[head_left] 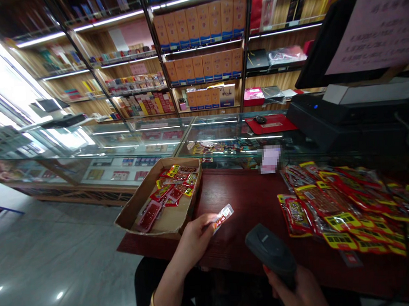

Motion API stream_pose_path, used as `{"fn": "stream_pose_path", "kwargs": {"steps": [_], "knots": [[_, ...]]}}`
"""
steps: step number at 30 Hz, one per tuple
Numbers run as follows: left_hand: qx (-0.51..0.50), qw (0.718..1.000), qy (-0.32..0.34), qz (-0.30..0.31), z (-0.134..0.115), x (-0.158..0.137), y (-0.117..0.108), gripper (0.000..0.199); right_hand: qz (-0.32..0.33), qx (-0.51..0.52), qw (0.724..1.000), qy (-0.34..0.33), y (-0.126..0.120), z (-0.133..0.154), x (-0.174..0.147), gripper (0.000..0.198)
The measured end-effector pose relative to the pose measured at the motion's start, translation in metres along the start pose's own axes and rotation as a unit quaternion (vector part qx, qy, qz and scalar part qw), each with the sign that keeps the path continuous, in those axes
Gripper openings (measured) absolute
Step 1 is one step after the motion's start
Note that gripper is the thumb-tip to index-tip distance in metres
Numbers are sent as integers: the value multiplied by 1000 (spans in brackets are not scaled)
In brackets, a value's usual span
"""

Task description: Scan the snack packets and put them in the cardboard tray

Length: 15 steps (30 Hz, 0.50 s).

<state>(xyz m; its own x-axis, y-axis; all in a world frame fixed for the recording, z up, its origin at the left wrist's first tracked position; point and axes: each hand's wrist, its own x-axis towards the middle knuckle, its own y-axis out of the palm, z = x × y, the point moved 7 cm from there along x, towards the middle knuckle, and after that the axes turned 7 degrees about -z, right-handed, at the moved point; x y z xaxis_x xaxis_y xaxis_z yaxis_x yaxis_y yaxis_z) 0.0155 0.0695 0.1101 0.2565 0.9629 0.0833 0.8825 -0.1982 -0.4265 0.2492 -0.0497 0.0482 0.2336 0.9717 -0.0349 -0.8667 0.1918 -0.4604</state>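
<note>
- Head view: a small, narrow clear-and-red plastic packet [223, 217] is pinched between thumb and fingers of the left hand [197, 238], above the dark red wooden tabletop [223, 188].
- A dark grey plastic handheld scanner [271, 250] is gripped by the right hand [299, 288], closed round its handle.
- Handling appears partway: several red packets [174, 186] are gathered in the shallow brown cardboard box [178, 216] at left; a larger red-and-yellow pile of packets [344, 205] is spread at right. Which group is finished cannot be told.
- No brand can be read; characters on the pink paper sheet [372, 30], far right, are blurred.
</note>
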Motion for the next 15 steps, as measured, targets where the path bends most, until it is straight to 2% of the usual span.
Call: {"fn": "stream_pose_path", "kwargs": {"steps": [6, 10, 12, 15], "knots": [[-11, 1000, -21, 0, 3, 2, 6, 26, -15, -2, 1000, -13, -4, -2, 1, 44], [-104, 991, -75, -43, 23, 9, 20, 21, -28, 17, 999, -9, -12, 3, -6, 44], [-170, 977, -122, -36, 33, 16, 44, 26, -52, 37, 998, -15, -19, 5, -11, 42], [-273, 945, -176, 26, 36, 29, 104, 38, -68, 66, 995, -10, -27, -1, -19, 38]]}}
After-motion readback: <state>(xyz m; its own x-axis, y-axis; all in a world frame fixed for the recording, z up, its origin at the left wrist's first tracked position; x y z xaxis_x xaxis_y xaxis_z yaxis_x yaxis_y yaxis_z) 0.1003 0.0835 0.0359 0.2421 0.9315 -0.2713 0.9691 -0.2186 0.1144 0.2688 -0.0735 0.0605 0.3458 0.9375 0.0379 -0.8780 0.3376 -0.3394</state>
